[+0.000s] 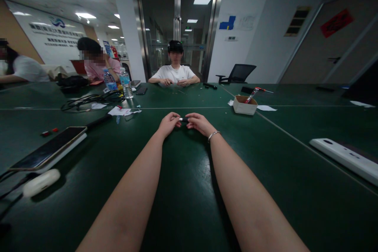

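Observation:
Both my arms reach forward over the dark green table (183, 189). Between my fingertips is a small black stick with a silver metal end (184, 119), which looks like a USB plug or drive; its exact kind is too small to tell. My left hand (170, 124) pinches the silver end on the left. From the other side, my right hand (202, 123) has its fingers closed on the black end. A silver bracelet (213, 136) sits on my right wrist. The fingers hide part of the stick.
On the left lie a phone (50, 147), a white rounded case (41, 183), cables (88, 100) and papers (124, 111). Two bottles (125, 82) stand beyond. A small box (245, 105) and a white power strip (345, 157) are to the right. A person (175, 74) sits opposite.

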Action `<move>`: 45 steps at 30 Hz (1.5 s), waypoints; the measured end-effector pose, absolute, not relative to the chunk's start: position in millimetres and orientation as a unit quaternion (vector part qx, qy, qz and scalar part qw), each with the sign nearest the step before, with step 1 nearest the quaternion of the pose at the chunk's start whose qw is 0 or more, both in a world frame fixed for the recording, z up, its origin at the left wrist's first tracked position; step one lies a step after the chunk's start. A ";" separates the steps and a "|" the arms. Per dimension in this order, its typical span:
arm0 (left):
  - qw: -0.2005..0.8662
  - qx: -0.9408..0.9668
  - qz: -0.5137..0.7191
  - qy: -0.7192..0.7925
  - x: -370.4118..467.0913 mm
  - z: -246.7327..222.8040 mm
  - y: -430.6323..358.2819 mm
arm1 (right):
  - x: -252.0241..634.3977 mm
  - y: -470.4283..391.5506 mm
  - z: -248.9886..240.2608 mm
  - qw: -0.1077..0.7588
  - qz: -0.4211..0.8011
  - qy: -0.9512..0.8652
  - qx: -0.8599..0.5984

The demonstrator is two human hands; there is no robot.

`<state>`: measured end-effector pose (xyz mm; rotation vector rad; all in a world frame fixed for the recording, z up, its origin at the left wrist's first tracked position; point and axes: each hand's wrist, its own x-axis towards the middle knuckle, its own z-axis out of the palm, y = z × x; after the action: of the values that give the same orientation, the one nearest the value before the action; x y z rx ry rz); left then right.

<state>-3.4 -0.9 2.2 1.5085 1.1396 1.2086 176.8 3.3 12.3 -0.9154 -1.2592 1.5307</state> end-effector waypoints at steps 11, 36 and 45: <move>0.393 0.613 0.498 0.470 -7.6 -0.5 3.4 | 176.8 2.2 13.8 0.465 0.627 -0.501 -0.373; 0.406 0.621 0.501 0.445 -7.1 3.0 0.0 | 175.5 2.9 13.2 0.483 0.619 -0.491 -0.378; 0.402 0.598 0.509 0.472 -6.6 0.1 4.5 | 174.8 4.0 12.4 0.489 0.615 -0.487 -0.381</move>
<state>-6.6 4.5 0.1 1.5106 1.1924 1.2860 174.8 4.0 12.4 -0.9263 -1.1843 1.4938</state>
